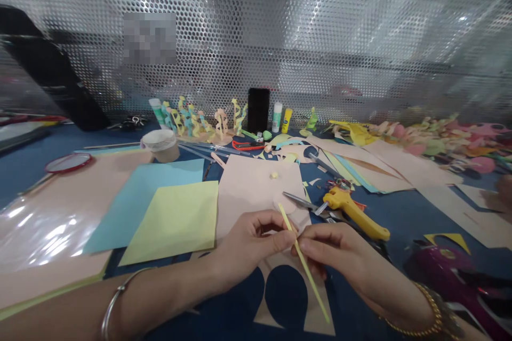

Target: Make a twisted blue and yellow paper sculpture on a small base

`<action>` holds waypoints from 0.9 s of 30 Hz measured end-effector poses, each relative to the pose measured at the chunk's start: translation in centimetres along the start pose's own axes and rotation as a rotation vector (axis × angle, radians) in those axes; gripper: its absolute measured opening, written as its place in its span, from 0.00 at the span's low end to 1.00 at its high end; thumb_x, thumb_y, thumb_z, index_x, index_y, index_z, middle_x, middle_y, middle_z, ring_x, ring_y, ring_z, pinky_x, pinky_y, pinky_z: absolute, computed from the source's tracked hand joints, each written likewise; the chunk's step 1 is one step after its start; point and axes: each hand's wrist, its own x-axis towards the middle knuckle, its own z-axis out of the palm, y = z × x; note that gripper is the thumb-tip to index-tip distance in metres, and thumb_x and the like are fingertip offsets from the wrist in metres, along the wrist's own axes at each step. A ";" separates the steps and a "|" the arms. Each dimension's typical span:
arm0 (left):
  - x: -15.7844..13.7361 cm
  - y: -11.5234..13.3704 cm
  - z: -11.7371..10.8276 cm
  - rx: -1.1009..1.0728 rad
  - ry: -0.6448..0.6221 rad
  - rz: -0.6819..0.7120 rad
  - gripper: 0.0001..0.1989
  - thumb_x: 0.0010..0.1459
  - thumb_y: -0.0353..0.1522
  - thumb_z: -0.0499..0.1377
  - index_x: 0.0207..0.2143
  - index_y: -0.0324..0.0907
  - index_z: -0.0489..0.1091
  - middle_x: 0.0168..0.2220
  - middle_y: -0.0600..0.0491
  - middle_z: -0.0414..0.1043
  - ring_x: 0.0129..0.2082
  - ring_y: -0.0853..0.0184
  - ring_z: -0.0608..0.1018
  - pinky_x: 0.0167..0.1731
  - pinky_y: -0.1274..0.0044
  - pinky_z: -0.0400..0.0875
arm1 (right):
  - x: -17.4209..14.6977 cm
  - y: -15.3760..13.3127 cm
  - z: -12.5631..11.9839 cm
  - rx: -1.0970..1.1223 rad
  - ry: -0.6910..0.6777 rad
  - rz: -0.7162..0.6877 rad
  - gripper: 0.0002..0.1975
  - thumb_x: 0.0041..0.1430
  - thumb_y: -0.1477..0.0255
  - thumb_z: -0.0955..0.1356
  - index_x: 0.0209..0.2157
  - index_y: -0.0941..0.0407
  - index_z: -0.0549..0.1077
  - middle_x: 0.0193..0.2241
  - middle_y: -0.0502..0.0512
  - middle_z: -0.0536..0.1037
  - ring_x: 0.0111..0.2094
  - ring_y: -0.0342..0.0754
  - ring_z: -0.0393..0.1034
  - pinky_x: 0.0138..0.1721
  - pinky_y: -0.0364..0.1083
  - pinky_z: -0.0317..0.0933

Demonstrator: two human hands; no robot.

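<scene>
Between my fingertips is a narrow yellow paper strip (313, 283), slanting from upper left to lower right. My left hand (256, 240) pinches it near its upper part, thumb on top. Just to the right, my right hand (340, 250) pinches the same strip with thumb and forefinger. Under the hands lie a pale pink paper sheet (244, 192) and a pink sheet with round holes cut out (316, 314). A small pale disc (294, 206) and a little yellow paper roll (274, 175) rest on the sheet. Scissors (298, 200) lie beyond my right hand.
A yellow-handled tool (356, 213) and a purple tool (448, 277) lie on the right. Left are yellow (176, 218) and blue paper (140, 192) and a white tub (160, 144). Twisted paper pieces (188, 117), glue sticks (277, 117) and a phone (258, 110) stand behind.
</scene>
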 end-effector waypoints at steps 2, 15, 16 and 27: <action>0.1 -0.1 -0.1 0.002 0.035 0.001 0.04 0.54 0.31 0.62 0.29 0.38 0.72 0.29 0.55 0.70 0.31 0.72 0.71 0.35 0.79 0.63 | 0.0 0.0 0.0 -0.010 -0.004 0.013 0.16 0.55 0.60 0.68 0.24 0.60 0.72 0.17 0.47 0.65 0.19 0.38 0.57 0.22 0.39 0.52; 0.1 -0.1 -0.2 -0.048 0.232 -0.017 0.08 0.54 0.34 0.62 0.37 0.41 0.75 0.28 0.55 0.74 0.29 0.73 0.72 0.34 0.81 0.65 | -0.3 0.3 0.0 -0.138 -0.079 0.064 0.17 0.57 0.58 0.65 0.33 0.59 0.74 0.22 0.51 0.73 0.21 0.39 0.63 0.22 0.38 0.55; 0.0 -0.1 -0.3 -0.046 0.235 -0.021 0.09 0.54 0.34 0.62 0.38 0.42 0.75 0.29 0.54 0.75 0.30 0.73 0.72 0.34 0.81 0.65 | -0.3 0.3 0.1 -0.137 -0.079 0.068 0.17 0.57 0.59 0.65 0.33 0.59 0.74 0.22 0.51 0.73 0.21 0.39 0.63 0.22 0.38 0.55; 0.1 0.3 -0.4 -0.045 0.337 0.010 0.07 0.53 0.34 0.63 0.35 0.43 0.76 0.31 0.55 0.76 0.30 0.73 0.73 0.33 0.82 0.65 | -0.5 0.3 0.0 -0.234 -0.092 0.048 0.17 0.60 0.60 0.63 0.34 0.59 0.74 0.24 0.52 0.75 0.24 0.40 0.65 0.23 0.38 0.56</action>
